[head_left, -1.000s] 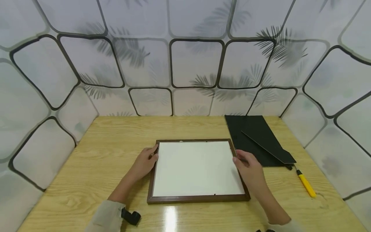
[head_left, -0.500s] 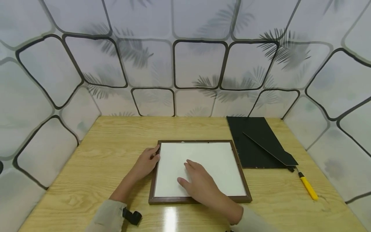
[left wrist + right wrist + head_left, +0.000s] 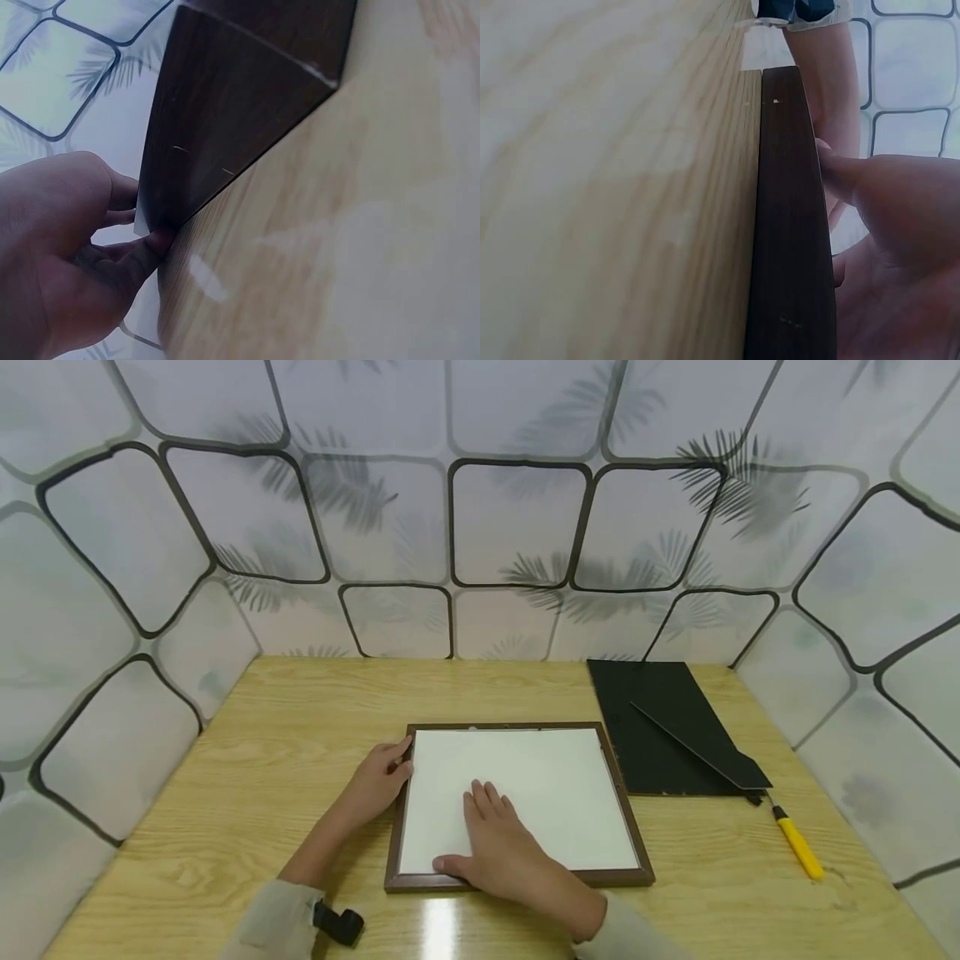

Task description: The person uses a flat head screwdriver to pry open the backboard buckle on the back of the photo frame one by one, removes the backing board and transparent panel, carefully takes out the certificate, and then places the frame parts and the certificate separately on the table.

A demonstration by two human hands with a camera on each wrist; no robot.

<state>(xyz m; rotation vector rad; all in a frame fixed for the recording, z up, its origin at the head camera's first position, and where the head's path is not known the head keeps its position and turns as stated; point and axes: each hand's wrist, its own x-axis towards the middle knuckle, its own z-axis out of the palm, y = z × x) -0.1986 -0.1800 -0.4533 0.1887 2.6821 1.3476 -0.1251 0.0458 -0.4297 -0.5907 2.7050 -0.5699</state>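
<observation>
A brown frame [image 3: 628, 810] with a white panel [image 3: 525, 760] inside it lies flat on the wooden table. At its left side my left hand [image 3: 375, 783] grips the edge, thumb and fingers around it; in the left wrist view the hand [image 3: 67, 247] holds the dark frame side [image 3: 217, 105]. My right hand [image 3: 498, 847] lies with fingers stretched out on the lower left part of the white panel. In the right wrist view that hand [image 3: 907, 240] is beside the frame's dark outer edge [image 3: 791, 225], its fingertips partly hidden.
Right of the frame lies a black board [image 3: 645, 710] with a narrow dark piece [image 3: 712, 752] across it. A yellow-handled tool [image 3: 798, 846] is at the far right. A patterned curtain [image 3: 390, 518] surrounds the back and sides of the table [image 3: 285, 718].
My right hand has left the frame's right edge, moved left over the white panel and settled with its fingers spread there. My left hand stays on the left edge.
</observation>
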